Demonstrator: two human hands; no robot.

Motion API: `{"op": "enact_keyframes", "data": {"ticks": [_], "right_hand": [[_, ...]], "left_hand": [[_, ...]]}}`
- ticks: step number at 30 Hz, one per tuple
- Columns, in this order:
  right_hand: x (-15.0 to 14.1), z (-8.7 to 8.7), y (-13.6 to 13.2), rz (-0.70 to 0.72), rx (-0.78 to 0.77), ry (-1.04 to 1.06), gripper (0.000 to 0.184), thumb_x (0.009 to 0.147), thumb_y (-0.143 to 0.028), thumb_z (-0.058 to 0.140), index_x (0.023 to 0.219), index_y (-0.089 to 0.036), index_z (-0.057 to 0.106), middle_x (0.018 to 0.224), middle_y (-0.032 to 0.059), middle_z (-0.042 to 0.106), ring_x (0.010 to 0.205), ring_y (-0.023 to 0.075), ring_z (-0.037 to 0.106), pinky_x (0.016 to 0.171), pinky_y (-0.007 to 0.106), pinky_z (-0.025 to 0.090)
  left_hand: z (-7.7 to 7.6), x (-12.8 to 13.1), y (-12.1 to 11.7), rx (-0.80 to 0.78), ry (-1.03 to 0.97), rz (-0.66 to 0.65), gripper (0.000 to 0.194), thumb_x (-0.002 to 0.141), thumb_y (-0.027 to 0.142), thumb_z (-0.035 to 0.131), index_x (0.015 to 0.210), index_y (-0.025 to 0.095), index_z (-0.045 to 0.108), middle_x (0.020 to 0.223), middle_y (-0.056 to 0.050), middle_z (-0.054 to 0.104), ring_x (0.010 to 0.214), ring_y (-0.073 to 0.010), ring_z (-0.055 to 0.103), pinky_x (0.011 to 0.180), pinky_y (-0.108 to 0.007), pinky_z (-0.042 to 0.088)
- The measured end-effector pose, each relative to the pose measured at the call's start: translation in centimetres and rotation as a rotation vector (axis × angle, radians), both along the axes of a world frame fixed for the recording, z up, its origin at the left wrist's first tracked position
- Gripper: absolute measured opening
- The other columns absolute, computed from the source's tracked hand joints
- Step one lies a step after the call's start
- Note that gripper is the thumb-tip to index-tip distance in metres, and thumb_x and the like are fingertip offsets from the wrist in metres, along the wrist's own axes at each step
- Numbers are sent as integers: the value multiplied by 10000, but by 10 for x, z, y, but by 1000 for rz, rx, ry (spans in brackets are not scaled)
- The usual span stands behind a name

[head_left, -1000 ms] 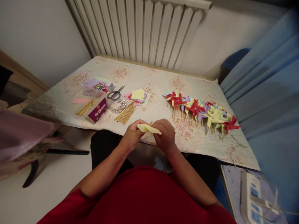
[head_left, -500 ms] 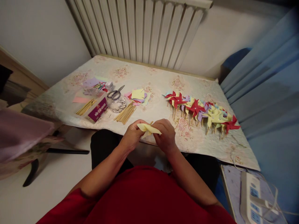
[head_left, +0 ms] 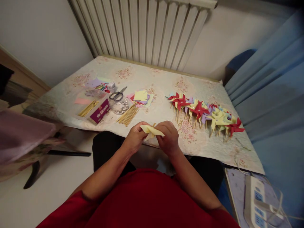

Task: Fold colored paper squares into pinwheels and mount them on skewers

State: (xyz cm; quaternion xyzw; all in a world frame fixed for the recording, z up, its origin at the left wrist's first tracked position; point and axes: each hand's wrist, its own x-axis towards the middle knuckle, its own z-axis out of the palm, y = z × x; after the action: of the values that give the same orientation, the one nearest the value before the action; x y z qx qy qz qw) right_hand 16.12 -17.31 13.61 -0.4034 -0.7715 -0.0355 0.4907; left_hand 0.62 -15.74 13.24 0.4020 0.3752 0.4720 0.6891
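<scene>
A yellow paper pinwheel is held between my two hands just over the table's front edge. My left hand is closed, thumb and fingers pinching its left side. From the other side my right hand grips it, fingers curled over. The tip of a thin wooden stick pokes up behind the folded paper; the rest of it is hidden. Ahead lie a bundle of wooden sticks, a clear round dish of small metallic pins and a stack of coloured paper squares.
Finished pinwheels in red, yellow and purple lie in a row at the right. Scissors rest beside a clear box with a purple label holding sticks. A power strip sits at the lower right. A radiator stands behind the table.
Both hands keep their hold on the yellow pinwheel in nearly the same place. Its blades have shifted very slightly; the view has barely moved.
</scene>
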Motion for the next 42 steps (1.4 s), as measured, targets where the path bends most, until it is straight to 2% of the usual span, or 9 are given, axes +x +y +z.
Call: {"op": "enact_keyframes", "data": {"ticks": [27, 42], "right_hand": [[0, 0, 1, 20, -8, 13, 75, 921, -202, 522, 924, -230, 591, 841, 46, 648, 792, 186, 576, 727, 354, 448], [0, 0, -1, 28, -53, 46, 90, 917, -212, 515, 878, -226, 595, 815, 40, 643, 778, 186, 582, 720, 348, 456]], "left_hand": [[2, 1, -1, -8, 4, -6, 161, 627, 135, 678, 776, 162, 626, 631, 45, 553, 587, -86, 466, 571, -210, 340], [0, 0, -2, -7, 20, -8, 181, 632, 194, 709, 782, 168, 612, 632, 49, 566, 561, -87, 469, 562, -216, 343]]}}
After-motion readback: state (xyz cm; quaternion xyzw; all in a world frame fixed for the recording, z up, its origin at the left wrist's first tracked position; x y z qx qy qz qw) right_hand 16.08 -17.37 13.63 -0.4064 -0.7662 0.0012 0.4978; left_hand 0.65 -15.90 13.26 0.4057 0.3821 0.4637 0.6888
